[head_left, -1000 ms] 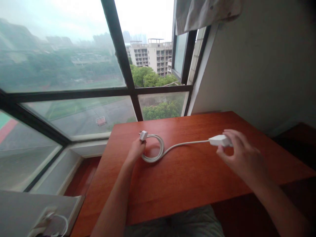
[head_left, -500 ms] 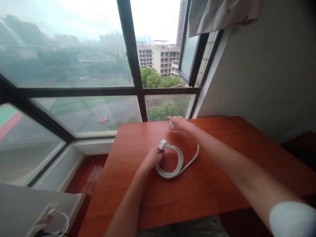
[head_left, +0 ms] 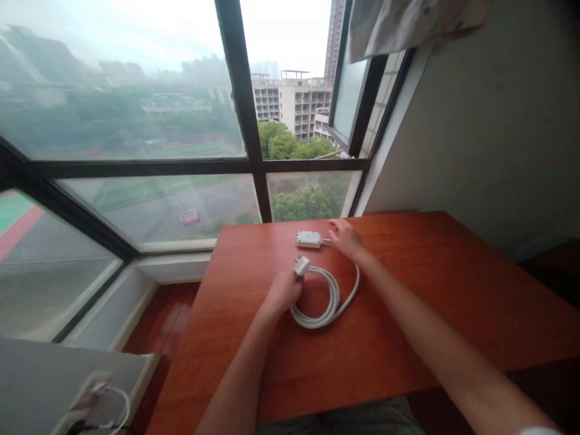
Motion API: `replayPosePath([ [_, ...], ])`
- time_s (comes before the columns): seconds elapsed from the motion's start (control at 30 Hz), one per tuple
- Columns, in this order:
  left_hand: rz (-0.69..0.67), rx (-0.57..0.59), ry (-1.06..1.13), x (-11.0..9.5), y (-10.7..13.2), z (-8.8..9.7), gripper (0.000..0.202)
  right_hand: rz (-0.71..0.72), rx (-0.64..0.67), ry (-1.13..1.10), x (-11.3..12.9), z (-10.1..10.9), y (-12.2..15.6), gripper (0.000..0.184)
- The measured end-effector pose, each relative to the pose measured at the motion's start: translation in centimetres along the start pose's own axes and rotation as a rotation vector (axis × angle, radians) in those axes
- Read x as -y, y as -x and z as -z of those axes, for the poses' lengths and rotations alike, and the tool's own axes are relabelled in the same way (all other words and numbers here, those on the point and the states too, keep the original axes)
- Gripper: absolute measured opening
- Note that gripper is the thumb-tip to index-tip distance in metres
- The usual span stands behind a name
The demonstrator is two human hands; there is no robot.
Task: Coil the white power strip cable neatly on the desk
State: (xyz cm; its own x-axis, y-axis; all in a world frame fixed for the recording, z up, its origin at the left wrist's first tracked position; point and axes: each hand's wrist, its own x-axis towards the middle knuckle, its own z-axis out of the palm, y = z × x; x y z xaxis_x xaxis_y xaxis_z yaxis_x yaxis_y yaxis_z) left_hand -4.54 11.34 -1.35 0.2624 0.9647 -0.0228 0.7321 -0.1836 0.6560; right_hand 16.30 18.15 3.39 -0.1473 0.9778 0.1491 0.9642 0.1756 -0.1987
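Note:
A white extension cord lies on the red-brown wooden table [head_left: 408, 338]. Its cable [head_left: 333, 302] is wound into a loop near the middle of the table. My left hand [head_left: 283, 293] is closed round the loop's left side, just below the white plug [head_left: 302, 265], which sticks up above my fingers. The cord's white socket block [head_left: 309, 239] lies flat near the table's far edge. My right hand [head_left: 347, 237] rests just right of the block, fingers stretched out over the cable where it leaves the block.
A large black-framed window [head_left: 244, 163] runs along the table's far and left sides. A grey wall [head_left: 489, 121] stands to the right, with cloth [head_left: 408, 24] hanging at the top. A white ledge with a wall socket and white wire [head_left: 90, 405] sits at lower left.
My right hand carried the socket block from the right across to the far edge, set it down and let go. The cable gained another turn in the loop that my left hand holds.

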Motion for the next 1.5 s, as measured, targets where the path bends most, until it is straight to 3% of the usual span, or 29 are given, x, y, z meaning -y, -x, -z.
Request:
replayPosePath([
  [0.1, 0.002, 0.011, -0.026, 0.3, -0.1, 0.3, 0.016, -0.206, -0.057, 0.003, -4.0, -1.2, 3.7, 0.034],
  [0.13, 0.001, 0.013, -0.044, 0.4, -0.1, 0.5, 0.016, -0.236, -0.020, -0.004, -4.9, -1.8, 4.9, 0.034],
  [0.23, 0.003, 0.011, -0.124, 0.6, -0.3, 0.9, 0.016, -0.171, 0.134, -0.046, -5.7, -3.3, 7.1, 0.029],
  [0.33, -0.001, 0.005, -0.224, 0.1, -0.6, 1.1, 0.016, -0.089, 0.168, -0.073, -4.5, -3.8, 6.8, 0.028],
  [0.57, -0.129, 0.019, -0.403, -2.7, -1.0, 1.7, 0.026, 0.211, 0.299, -0.212, -0.8, -3.6, 2.1, 0.024],
  [0.7, -0.252, -0.016, -0.544, -2.6, -1.0, 2.0, 0.028, 0.302, 0.344, -0.305, 0.1, -4.0, 0.7, 0.023],
  [0.87, -0.242, 0.028, -0.513, -1.1, -1.1, 1.6, 0.028, 0.281, 0.293, -0.355, -0.1, -3.7, 1.6, 0.031],
  [1.1, -0.168, 0.056, -0.523, -0.9, -2.3, 0.9, 0.026, 0.144, 0.143, -0.180, 1.4, -4.1, 7.1, 0.047],
  [1.3, -0.119, 0.026, -0.517, -0.7, -1.7, 1.9, 0.021, 0.017, 0.131, -0.073, 2.3, -4.5, 7.8, 0.026],
  [1.5, -0.099, -0.014, -0.516, 0.3, -0.1, 2.9, 0.024, -0.057, 0.103, -0.065, 2.3, -4.7, 8.0, 0.024],
])
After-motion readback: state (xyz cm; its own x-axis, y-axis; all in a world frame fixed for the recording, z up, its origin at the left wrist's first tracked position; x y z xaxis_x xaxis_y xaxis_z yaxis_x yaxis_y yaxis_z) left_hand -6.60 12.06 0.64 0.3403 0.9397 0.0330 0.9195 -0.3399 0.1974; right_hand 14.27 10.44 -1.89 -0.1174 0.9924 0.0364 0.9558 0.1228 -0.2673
